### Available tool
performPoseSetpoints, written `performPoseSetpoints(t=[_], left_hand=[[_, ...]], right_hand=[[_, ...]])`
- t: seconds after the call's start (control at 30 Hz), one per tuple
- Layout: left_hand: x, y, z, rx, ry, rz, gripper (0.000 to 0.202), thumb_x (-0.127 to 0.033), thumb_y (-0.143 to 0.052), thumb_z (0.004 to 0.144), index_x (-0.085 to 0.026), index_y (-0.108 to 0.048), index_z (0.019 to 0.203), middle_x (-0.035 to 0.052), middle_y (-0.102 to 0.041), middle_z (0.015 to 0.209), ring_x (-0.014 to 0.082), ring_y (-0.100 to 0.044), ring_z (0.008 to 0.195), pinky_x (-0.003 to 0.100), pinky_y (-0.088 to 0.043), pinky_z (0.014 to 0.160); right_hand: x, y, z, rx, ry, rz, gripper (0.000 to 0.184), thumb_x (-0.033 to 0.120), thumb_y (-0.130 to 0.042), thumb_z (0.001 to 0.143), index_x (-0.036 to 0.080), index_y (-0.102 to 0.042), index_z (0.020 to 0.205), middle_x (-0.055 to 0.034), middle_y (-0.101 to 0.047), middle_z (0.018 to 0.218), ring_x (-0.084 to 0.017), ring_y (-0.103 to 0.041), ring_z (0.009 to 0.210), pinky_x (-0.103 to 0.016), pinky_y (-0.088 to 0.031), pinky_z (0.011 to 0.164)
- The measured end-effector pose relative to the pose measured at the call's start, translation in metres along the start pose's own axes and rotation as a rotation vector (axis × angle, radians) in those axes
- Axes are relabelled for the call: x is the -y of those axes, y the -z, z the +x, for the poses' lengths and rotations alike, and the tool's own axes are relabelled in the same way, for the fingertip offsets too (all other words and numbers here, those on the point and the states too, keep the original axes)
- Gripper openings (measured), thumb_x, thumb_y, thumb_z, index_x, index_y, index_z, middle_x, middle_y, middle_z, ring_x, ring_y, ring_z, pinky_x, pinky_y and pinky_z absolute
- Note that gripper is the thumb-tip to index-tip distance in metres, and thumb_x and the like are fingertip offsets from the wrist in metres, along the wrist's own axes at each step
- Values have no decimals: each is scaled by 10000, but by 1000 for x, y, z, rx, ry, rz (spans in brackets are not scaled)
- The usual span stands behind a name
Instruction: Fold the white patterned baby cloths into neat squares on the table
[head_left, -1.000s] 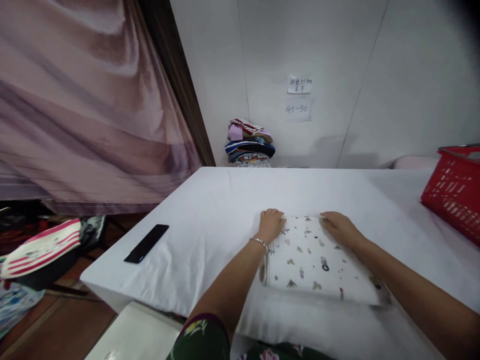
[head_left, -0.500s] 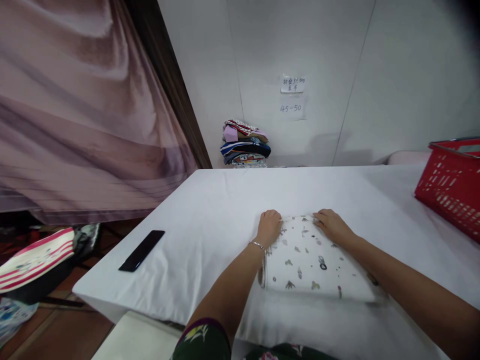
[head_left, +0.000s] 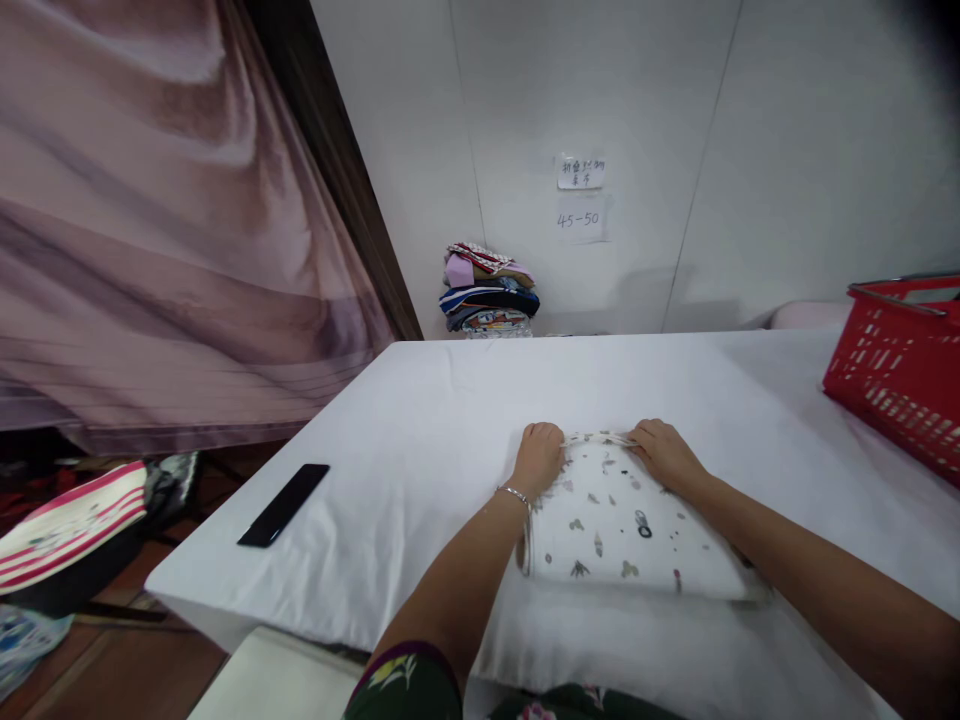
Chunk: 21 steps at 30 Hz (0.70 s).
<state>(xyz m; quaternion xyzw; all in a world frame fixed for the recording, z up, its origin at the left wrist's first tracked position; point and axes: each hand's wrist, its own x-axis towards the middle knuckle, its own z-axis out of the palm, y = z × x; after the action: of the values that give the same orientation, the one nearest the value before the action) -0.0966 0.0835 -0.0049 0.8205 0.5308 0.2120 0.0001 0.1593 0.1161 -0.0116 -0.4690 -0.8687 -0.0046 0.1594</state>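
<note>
A folded white cloth (head_left: 622, 530) with small printed figures lies on the white-covered table (head_left: 450, 420) in front of me. My left hand (head_left: 538, 457), with a bracelet on the wrist, grips the cloth's far left corner with curled fingers. My right hand (head_left: 661, 452) pinches the far right corner. Between the two hands the cloth's far edge is lifted slightly off the table.
A black phone (head_left: 283, 491) lies near the table's left edge. A red plastic basket (head_left: 896, 370) stands at the right. A stack of folded clothes (head_left: 487, 292) sits against the far wall under two paper notes (head_left: 579, 192). A mauve curtain (head_left: 150, 220) hangs on the left.
Both hands have closed on the far corners of the cloth, and its far edge has risen a little. The view shifted slightly.
</note>
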Motion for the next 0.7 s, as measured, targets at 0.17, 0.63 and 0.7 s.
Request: performPoseSetpoints(t=[0.17,0.63,0.7], left_hand=[[-1,5,2,17,53,-37,146,-106,-461,781,-200,-527,870,58,-582,919,201,-507,948,345,-328,909],[13,-1,18,112,385,-330,126,-239,-482,825,-239,-601,866,-1,-653,875,156,-572,850,261,-422,791],[12,-1,18,112,386,-328,135,-238,-474,830,-241,-602,873,-2,-652,874,154,-569,854,260,-420,804]], right_hand=[[1,3,1,8,-34,121,208,220,-387,852,183,-588,896,-102,-601,1001,-243,-504,951,-365,-373,829],[-15,2,22,175,-292,388,174,300,-471,758,211,-587,851,-31,-656,810,-189,-587,763,-279,-420,662],[-17,4,25,188,-296,409,193,315,-455,764,208,-591,850,-23,-653,785,-180,-587,734,-268,-424,637]])
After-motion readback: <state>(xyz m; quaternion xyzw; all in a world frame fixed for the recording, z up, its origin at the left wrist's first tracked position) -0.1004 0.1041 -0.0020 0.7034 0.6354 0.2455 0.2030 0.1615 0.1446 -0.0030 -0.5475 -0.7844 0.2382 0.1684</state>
